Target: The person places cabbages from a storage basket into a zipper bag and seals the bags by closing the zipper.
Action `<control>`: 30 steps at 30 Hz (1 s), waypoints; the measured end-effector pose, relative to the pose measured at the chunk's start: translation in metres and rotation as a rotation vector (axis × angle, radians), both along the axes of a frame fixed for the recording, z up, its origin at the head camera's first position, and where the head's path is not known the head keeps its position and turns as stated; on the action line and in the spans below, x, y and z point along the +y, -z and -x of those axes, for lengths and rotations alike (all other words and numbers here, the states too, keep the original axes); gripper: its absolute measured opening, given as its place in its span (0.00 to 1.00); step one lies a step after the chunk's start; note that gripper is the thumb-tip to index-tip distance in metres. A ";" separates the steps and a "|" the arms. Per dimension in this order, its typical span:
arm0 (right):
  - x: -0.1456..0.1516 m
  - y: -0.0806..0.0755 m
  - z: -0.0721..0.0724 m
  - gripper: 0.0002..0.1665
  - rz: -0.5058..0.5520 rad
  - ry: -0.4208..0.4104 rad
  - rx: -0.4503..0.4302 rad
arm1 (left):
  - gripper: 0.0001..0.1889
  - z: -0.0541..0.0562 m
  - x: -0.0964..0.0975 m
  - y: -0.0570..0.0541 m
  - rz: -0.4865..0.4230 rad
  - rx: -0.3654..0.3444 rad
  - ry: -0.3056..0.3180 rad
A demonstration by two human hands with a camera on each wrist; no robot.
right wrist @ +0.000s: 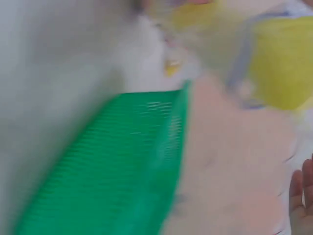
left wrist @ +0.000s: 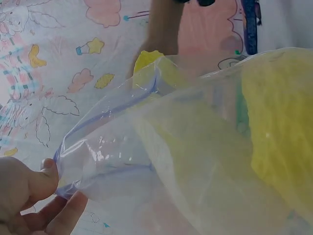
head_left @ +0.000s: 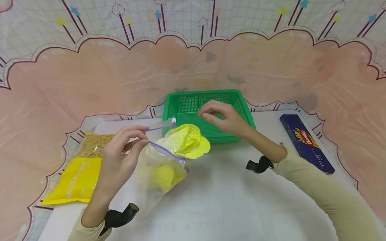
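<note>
My left hand (head_left: pixel 122 154) pinches the rim of a clear zip bag (head_left: pixel 147 187) with purple seal strips; in the left wrist view thumb and fingers (left wrist: pixel 68 213) grip one corner of its mouth. A soft, bright yellow, textured piece (head_left: pixel 194 144) pokes out of the bag's opening, and more yellow shows through the plastic lower down. My right hand (head_left: pixel 223 115), holding nothing, hovers over the green basket (head_left: pixel 244 110) with fingers loosely bent, apart from the bag. Only some of its fingertips (right wrist: pixel 297 191) enter the right wrist view.
Left of the bag lies a yellow packet of short pasta (head_left: pixel 81 175), partly behind my left forearm. A dark blue spaghetti box (head_left: pixel 306 144) rests at the white table's (head_left: pixel 217 201) right side. Behind the basket hangs a patterned cloth (head_left: pixel 126 80).
</note>
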State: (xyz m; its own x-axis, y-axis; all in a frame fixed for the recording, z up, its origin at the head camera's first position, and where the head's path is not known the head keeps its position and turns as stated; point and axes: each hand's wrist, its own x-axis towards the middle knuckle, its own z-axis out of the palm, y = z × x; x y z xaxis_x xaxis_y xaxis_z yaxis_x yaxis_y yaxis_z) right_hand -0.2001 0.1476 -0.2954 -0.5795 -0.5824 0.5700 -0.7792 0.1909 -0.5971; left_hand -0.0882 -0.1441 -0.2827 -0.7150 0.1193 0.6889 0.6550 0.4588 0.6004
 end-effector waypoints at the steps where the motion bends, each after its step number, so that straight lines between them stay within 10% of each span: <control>1: 0.008 0.011 -0.001 0.08 0.017 0.015 -0.044 | 0.11 0.000 0.000 0.000 0.001 -0.001 -0.001; 7: 0.026 0.061 -0.015 0.12 -0.083 -0.112 -0.133 | 0.11 -0.004 0.000 0.000 0.006 -0.012 -0.011; 12: 0.021 0.072 -0.022 0.13 -0.141 -0.229 -0.063 | 0.11 -0.006 0.000 -0.001 0.009 -0.020 -0.017; 23: 0.010 0.064 -0.017 0.09 -0.172 -0.241 0.076 | 0.11 -0.006 -0.008 -0.004 0.018 -0.008 -0.034; 30: 0.004 0.018 -0.007 0.07 0.130 -0.240 0.090 | 0.10 -0.004 -0.025 -0.007 -0.049 -0.058 -0.078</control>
State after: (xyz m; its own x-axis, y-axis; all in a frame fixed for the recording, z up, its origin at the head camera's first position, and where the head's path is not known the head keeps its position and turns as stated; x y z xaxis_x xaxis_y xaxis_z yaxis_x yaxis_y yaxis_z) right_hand -0.1931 0.1518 -0.3132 -0.3778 -0.6152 0.6920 -0.8436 -0.0792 -0.5311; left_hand -0.0838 -0.1690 -0.2753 -0.7596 0.0292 0.6498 0.5822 0.4760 0.6591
